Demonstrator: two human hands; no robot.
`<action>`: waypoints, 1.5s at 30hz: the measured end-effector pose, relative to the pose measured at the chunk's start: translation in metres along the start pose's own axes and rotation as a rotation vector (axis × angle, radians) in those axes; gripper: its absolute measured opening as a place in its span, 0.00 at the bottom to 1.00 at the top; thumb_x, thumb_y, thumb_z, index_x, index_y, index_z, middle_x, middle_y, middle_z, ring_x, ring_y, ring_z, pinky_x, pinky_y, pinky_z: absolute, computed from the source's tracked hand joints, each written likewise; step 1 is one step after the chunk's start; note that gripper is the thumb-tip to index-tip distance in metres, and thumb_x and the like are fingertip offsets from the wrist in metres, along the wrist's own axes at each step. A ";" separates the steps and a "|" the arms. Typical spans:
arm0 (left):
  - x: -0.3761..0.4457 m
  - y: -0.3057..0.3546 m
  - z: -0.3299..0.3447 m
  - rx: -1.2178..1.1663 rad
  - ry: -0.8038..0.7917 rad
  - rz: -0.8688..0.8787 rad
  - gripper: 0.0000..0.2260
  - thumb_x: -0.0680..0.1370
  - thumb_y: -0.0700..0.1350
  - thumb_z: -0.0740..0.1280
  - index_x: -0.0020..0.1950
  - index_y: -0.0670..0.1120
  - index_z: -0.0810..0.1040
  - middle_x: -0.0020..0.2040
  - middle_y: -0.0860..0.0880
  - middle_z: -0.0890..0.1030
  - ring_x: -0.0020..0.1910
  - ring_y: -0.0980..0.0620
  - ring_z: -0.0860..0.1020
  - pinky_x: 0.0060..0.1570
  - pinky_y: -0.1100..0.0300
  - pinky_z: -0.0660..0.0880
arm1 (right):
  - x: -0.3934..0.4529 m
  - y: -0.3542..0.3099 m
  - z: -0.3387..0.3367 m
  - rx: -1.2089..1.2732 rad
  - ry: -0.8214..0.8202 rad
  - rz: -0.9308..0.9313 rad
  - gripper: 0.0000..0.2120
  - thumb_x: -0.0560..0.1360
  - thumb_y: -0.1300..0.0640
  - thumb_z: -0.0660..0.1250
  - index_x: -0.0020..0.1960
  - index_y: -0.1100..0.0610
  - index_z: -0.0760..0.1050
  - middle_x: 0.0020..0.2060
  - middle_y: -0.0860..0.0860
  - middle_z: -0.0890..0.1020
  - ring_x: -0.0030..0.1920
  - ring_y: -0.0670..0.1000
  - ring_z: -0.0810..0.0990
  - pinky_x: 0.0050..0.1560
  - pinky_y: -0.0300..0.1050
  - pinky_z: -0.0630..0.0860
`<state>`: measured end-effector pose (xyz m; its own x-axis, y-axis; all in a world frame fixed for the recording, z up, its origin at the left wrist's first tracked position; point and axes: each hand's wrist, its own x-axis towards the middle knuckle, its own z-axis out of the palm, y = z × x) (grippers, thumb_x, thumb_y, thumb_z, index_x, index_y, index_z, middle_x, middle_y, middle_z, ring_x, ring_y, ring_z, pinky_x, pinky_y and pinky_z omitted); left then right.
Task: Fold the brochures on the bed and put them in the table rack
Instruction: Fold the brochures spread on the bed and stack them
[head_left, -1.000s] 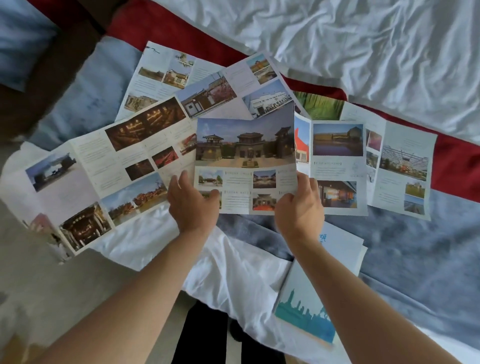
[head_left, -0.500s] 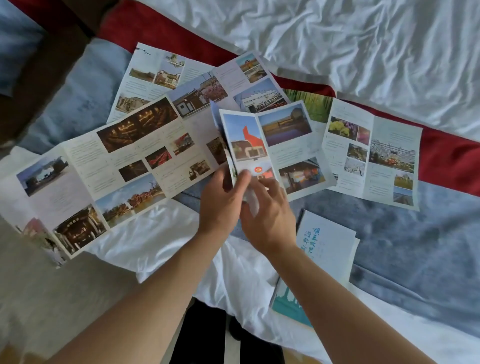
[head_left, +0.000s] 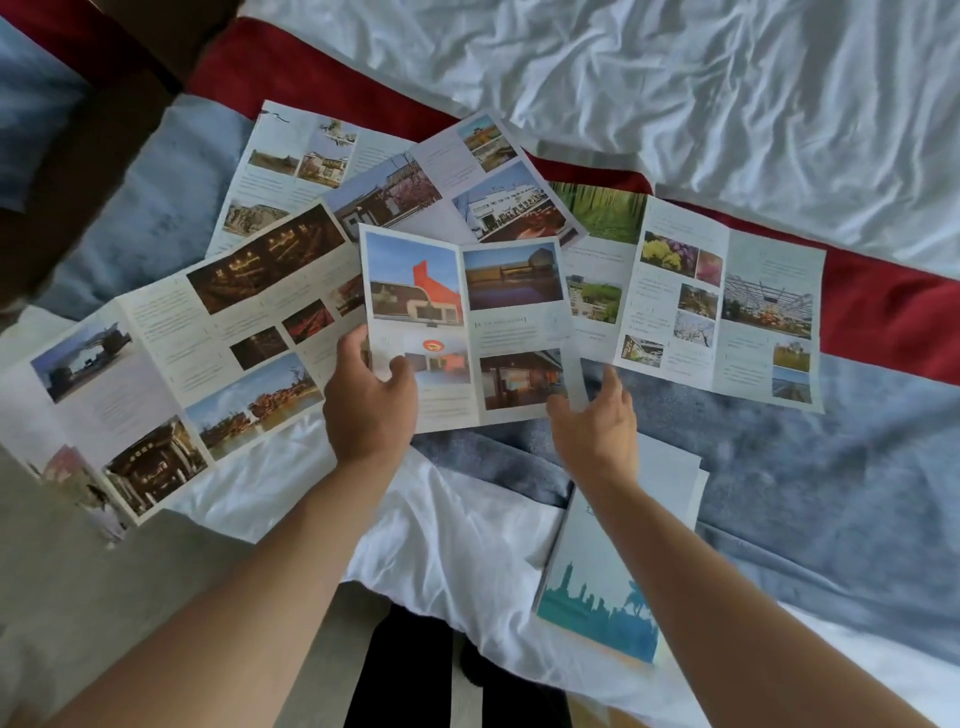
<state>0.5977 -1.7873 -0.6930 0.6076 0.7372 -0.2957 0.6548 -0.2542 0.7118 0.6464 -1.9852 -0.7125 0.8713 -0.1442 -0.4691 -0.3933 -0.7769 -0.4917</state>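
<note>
A partly folded brochure (head_left: 467, 322) shows two panels, one with a red building, one with a dusk photo. My left hand (head_left: 369, 400) grips its lower left edge, thumb on top. My right hand (head_left: 592, 421) pinches its lower right corner. Under and around it, unfolded brochures lie spread on the bed: a long one on the left (head_left: 171, 358), one at the back (head_left: 332, 166) and one on the right (head_left: 727, 306). A folded brochure stack with a teal skyline cover (head_left: 592, 587) lies beneath my right forearm. The table rack is not in view.
The bed has a crumpled white sheet (head_left: 701, 88), a red runner (head_left: 883, 312) and a grey-blue blanket (head_left: 805, 467). The bed's edge runs along the lower left, with beige floor (head_left: 78, 597) below it. A dark piece of furniture (head_left: 78, 156) stands at the upper left.
The left panels of the held brochure were folded over, so only two panels show. My hands came together at its middle, then moved apart to its lower corners.
</note>
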 end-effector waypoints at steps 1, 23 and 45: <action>-0.001 0.000 0.000 -0.008 -0.005 0.007 0.17 0.77 0.45 0.65 0.66 0.52 0.73 0.62 0.49 0.80 0.57 0.45 0.80 0.51 0.47 0.80 | -0.001 0.000 0.001 0.023 -0.018 0.013 0.34 0.75 0.50 0.67 0.77 0.55 0.59 0.66 0.56 0.73 0.65 0.60 0.72 0.65 0.59 0.71; -0.031 0.008 0.048 -0.035 -0.360 0.225 0.20 0.79 0.45 0.68 0.70 0.47 0.72 0.63 0.50 0.72 0.64 0.53 0.72 0.59 0.51 0.78 | -0.014 -0.020 0.006 0.385 0.116 0.022 0.22 0.73 0.67 0.58 0.64 0.51 0.70 0.40 0.44 0.77 0.40 0.45 0.79 0.33 0.36 0.76; -0.135 -0.014 0.097 0.515 -0.475 0.770 0.31 0.73 0.46 0.70 0.76 0.48 0.66 0.38 0.45 0.83 0.33 0.39 0.81 0.27 0.54 0.72 | -0.081 0.149 -0.041 -0.138 0.028 0.075 0.40 0.70 0.54 0.61 0.79 0.42 0.48 0.41 0.48 0.79 0.34 0.54 0.72 0.36 0.47 0.68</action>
<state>0.5499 -1.9445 -0.7249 0.9838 -0.0314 -0.1764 0.0600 -0.8700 0.4893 0.5296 -2.1147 -0.7179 0.8497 -0.2199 -0.4792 -0.4146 -0.8402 -0.3496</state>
